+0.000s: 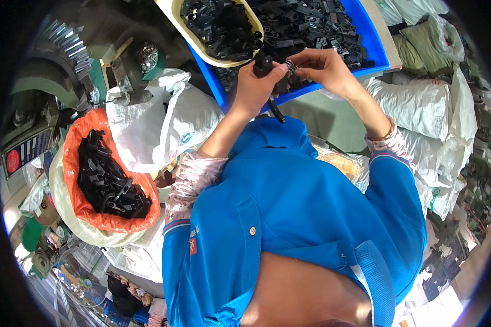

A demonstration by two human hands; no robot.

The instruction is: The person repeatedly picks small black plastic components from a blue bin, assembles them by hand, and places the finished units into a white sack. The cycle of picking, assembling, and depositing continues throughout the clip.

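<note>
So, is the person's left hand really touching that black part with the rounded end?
Touching. The head view shows the left hand gripping the black part, its rounded end showing between thumb and fingers.

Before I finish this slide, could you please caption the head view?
Left hand grips a black part; right hand pinches a metal spring by a blue tray.
</note>
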